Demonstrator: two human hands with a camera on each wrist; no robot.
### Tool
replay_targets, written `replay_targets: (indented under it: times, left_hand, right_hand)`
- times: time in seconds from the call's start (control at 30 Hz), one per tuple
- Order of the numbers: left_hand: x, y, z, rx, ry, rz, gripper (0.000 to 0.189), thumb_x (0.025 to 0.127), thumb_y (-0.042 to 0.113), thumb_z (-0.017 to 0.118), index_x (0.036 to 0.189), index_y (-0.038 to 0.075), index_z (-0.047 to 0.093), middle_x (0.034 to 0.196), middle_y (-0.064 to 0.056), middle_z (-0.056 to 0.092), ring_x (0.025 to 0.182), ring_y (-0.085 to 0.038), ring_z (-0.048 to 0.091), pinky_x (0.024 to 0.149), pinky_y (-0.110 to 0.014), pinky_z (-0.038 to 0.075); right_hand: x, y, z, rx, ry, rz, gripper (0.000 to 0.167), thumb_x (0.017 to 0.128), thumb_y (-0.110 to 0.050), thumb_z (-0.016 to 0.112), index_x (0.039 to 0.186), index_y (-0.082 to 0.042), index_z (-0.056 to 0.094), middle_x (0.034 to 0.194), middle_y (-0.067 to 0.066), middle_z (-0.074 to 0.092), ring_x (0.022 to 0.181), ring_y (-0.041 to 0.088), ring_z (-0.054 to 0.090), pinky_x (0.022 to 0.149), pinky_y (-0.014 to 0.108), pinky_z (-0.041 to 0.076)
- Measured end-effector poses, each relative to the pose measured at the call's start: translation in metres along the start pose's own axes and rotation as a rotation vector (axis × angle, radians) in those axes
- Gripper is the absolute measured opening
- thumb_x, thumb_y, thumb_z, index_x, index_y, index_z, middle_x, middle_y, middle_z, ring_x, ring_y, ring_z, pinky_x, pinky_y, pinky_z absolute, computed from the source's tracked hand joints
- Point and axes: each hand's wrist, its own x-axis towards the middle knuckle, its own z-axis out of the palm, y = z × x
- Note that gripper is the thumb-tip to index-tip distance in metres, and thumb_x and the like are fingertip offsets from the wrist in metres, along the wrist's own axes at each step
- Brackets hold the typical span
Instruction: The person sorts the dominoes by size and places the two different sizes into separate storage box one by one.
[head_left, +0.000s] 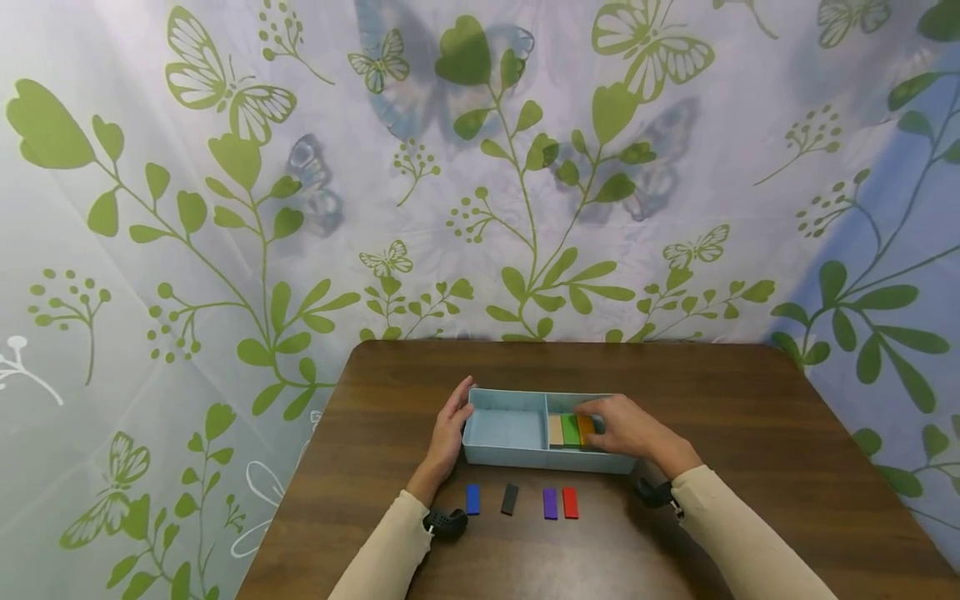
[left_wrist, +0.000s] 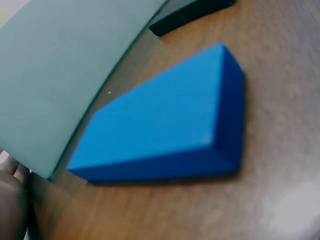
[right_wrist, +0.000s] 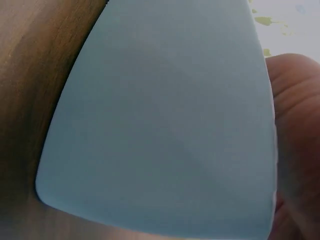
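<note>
A light blue two-compartment box (head_left: 506, 457) lies across the table. My left hand (head_left: 446, 435) rests against the box's left end, fingers extended and thumb at the rim. Over the right compartment, my right hand (head_left: 626, 427) pinches an orange block (head_left: 586, 429) between thumb and fingers. Beside that block stand a green block (head_left: 571, 430) and a beige block (head_left: 556, 431), in the same compartment. The left compartment holds nothing. In the right wrist view, the box wall (right_wrist: 160, 125) hides the fingertips, and only part of the hand (right_wrist: 300, 130) shows.
In front of the box lie a blue block (head_left: 473, 499), a black block (head_left: 510, 499), a purple block (head_left: 551, 503) and a red block (head_left: 571, 502). The brown wooden table (head_left: 712, 379) meets a curtain (head_left: 480, 250) printed with leaves and butterflies.
</note>
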Motion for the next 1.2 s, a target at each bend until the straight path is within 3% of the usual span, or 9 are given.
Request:
replay_targets:
  times: [0.13,0.37,0.47,0.6,0.7,0.87,0.97,1.03,1.2]
  left_hand:
    - [-0.006,0.004,-0.007,-0.058,-0.001,-0.009,0.057,0.118,0.016,0.042,0.171,0.0,0.029,0.174,-0.032,0.032,0.164,-0.044,0.032,0.134,-0.05,0.031]
    - [-0.024,0.015,-0.029,-0.068,-0.005,0.006,0.055,0.119,0.015,0.039,0.171,-0.001,0.029,0.172,-0.035,0.034,0.158,-0.054,0.037,0.131,-0.065,0.026]
    - [-0.031,0.021,-0.038,-0.015,-0.009,0.027,0.054,0.118,0.016,0.044,0.169,0.001,0.034,0.17,-0.03,0.042,0.156,-0.05,0.041,0.131,-0.056,0.034]
    - [-0.039,0.032,-0.047,0.105,-0.025,0.09,0.054,0.116,0.012,0.049,0.168,0.003,0.039,0.167,-0.023,0.05,0.154,-0.04,0.049,0.122,-0.029,0.046]
    - [-0.044,0.042,-0.052,0.185,-0.048,0.172,0.058,0.114,0.008,0.053,0.17,0.007,0.037,0.168,-0.022,0.049,0.154,-0.044,0.048,0.12,-0.027,0.047]
    - [-0.052,0.055,-0.057,0.285,-0.087,0.261,0.07,0.108,0.008,0.064,0.171,0.022,0.037,0.169,-0.013,0.05,0.154,-0.047,0.048,0.124,-0.059,0.041]
    - [-0.059,0.06,-0.057,0.377,-0.115,0.301,0.072,0.104,0.01,0.073,0.168,0.022,0.043,0.166,-0.008,0.055,0.151,-0.042,0.055,0.123,-0.059,0.044]
    - [-0.064,0.062,-0.057,0.424,-0.135,0.315,0.07,0.101,0.012,0.077,0.165,0.017,0.049,0.162,-0.008,0.059,0.148,-0.042,0.058,0.122,-0.055,0.046]
    - [-0.078,0.061,-0.057,0.46,-0.193,0.277,0.063,0.098,0.017,0.083,0.156,0.006,0.059,0.156,-0.014,0.065,0.144,-0.038,0.063,0.12,-0.051,0.049]
  right_hand:
    - [-0.007,0.002,0.005,0.065,0.105,0.0,0.045,0.097,-0.021,0.083,0.139,-0.007,0.075,0.137,0.009,0.077,0.123,0.031,0.075,0.104,0.056,0.061]
    - [-0.025,0.002,0.009,0.203,0.376,0.042,0.041,0.098,-0.018,0.084,0.137,-0.01,0.077,0.133,0.008,0.08,0.123,0.033,0.076,0.102,0.06,0.06]
    - [-0.03,0.003,0.01,0.241,0.445,0.07,0.039,0.1,-0.02,0.083,0.138,-0.011,0.077,0.133,0.007,0.08,0.122,0.033,0.076,0.101,0.061,0.06]
    - [-0.035,0.006,0.011,0.273,0.505,0.114,0.039,0.103,-0.023,0.079,0.14,-0.014,0.075,0.136,0.007,0.079,0.122,0.036,0.075,0.101,0.061,0.06]
    - [-0.038,0.008,0.012,0.311,0.562,0.156,0.039,0.104,-0.025,0.078,0.142,-0.015,0.075,0.138,0.007,0.078,0.122,0.031,0.073,0.101,0.043,0.062]
    - [-0.041,0.009,0.016,0.462,0.684,0.215,0.039,0.108,-0.024,0.072,0.143,-0.009,0.073,0.137,0.013,0.077,0.111,-0.001,0.07,0.096,0.006,0.051]
    - [-0.042,0.011,0.019,0.577,0.774,0.256,0.036,0.11,-0.021,0.069,0.143,-0.007,0.072,0.138,0.018,0.075,0.11,-0.011,0.066,0.094,0.003,0.048]
    - [-0.042,0.014,0.023,0.632,0.821,0.289,0.036,0.111,-0.023,0.067,0.144,-0.009,0.072,0.141,0.018,0.074,0.113,-0.01,0.066,0.096,0.004,0.048]
    - [-0.041,0.021,0.032,0.766,0.864,0.338,0.04,0.113,-0.029,0.062,0.146,-0.008,0.07,0.146,0.018,0.071,0.122,-0.009,0.063,0.103,0.004,0.045]
